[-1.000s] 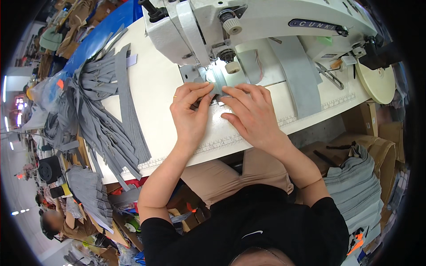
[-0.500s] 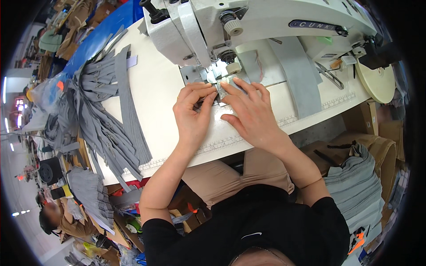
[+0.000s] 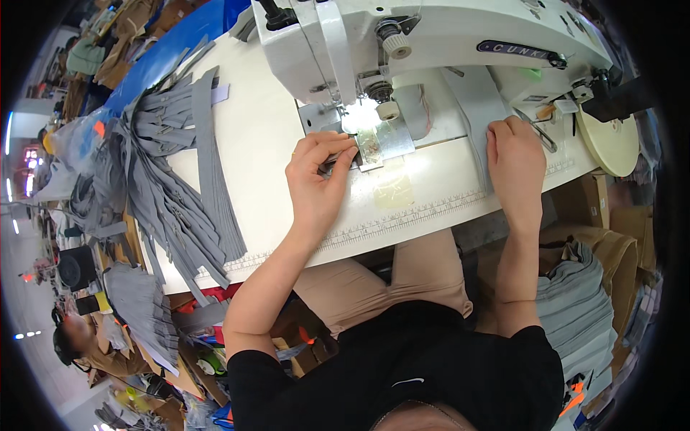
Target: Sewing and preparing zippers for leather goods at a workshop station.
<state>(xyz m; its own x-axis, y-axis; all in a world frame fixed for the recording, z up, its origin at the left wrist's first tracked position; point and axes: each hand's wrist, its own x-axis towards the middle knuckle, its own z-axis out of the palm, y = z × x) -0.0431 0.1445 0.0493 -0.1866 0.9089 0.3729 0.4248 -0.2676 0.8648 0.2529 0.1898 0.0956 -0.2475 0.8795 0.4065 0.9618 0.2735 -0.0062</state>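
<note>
At the bed of a white sewing machine (image 3: 445, 39), my left hand (image 3: 318, 172) is closed in a pinch beside the lit needle area. A small dark grey piece (image 3: 328, 166) shows between its fingers, mostly hidden. Just right of those fingertips is the shiny metal plate (image 3: 394, 138). My right hand (image 3: 516, 169) is at the right part of the table, its fingers curled down at the edge of a flat grey fabric strip (image 3: 474, 100). What its fingertips grip, if anything, is hidden. A metal hand tool (image 3: 545, 136) lies partly behind that hand.
Many grey zipper strips (image 3: 162, 172) hang over the table's left side. A ruler tape (image 3: 388, 219) runs along the front edge. At right are a round cream disc (image 3: 611, 136) and a stack of grey fabric (image 3: 575, 294). Another person (image 3: 86, 341) sits far left.
My right hand has left the needle area and moved right to the grey fabric strip. My left hand stays pinched near the needle. The metal plate is now uncovered.
</note>
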